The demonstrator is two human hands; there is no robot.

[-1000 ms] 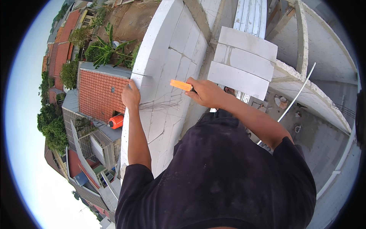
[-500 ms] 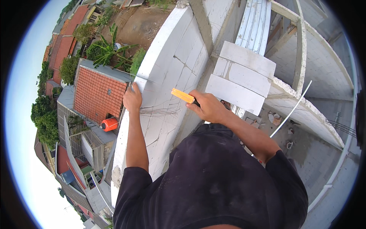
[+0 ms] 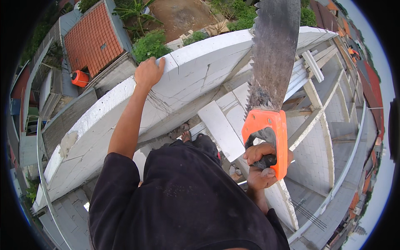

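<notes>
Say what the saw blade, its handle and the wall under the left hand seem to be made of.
Saw blade: likely steel, dull dark grey with a scuffed, streaked face. Handle: probably smooth moulded plastic, orange with a slight sheen; its black grip could be rubber. Wall: matte pale masonry, perhaps aerated concrete blocks, judging by joint lines and a pitted top.

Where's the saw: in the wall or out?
Out: the right hand holds the saw up in front of the wall, teeth showing, tip out of frame.
</notes>
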